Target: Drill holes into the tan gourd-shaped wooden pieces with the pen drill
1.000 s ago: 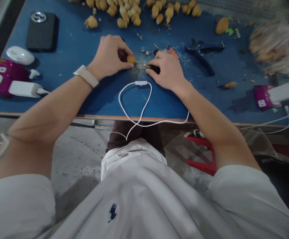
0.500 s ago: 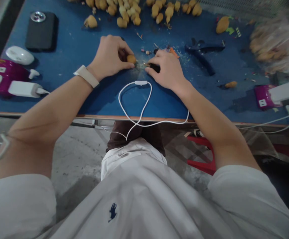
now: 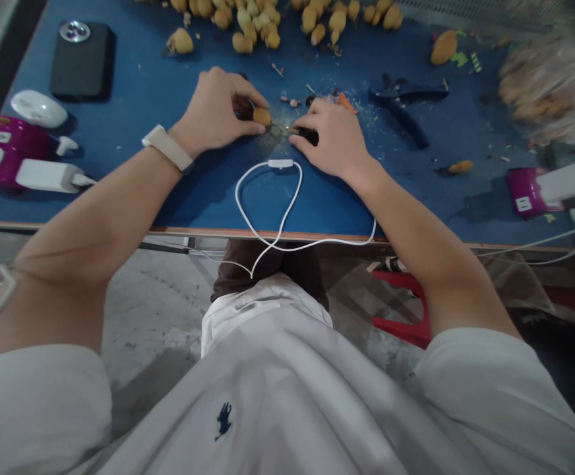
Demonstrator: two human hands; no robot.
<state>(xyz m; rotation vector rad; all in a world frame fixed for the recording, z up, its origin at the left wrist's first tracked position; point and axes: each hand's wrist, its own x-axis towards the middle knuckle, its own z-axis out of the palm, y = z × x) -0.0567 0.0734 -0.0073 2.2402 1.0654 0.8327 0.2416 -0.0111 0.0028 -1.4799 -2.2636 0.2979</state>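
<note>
My left hand (image 3: 218, 112) pinches a small, rounded yellow-brown piece (image 3: 262, 117) between thumb and fingers, just above the blue tabletop (image 3: 203, 198). Facing it from the right, my right hand (image 3: 334, 135) is closed around a thin black tool (image 3: 309, 135) with a brass-coloured tip. The tip points at the piece; whether they touch is too small to tell. Fine pale crumbs lie between the two hands. My right fingers hide most of the tool, so its exact kind does not show.
Many similar yellow-brown pieces (image 3: 262, 16) line the back. Dark-handled pliers (image 3: 406, 105) lie right of my right hand. A looped white cable (image 3: 281, 164) lies in front. At left are a black phone (image 3: 80, 69), white case (image 3: 39, 109) and purple power block (image 3: 8, 152); a plastic bag (image 3: 539, 92) sits far right.
My left wrist has shifted very slightly to the left, and a little more of the yellow-brown piece shows. My right hand stays almost still.
</note>
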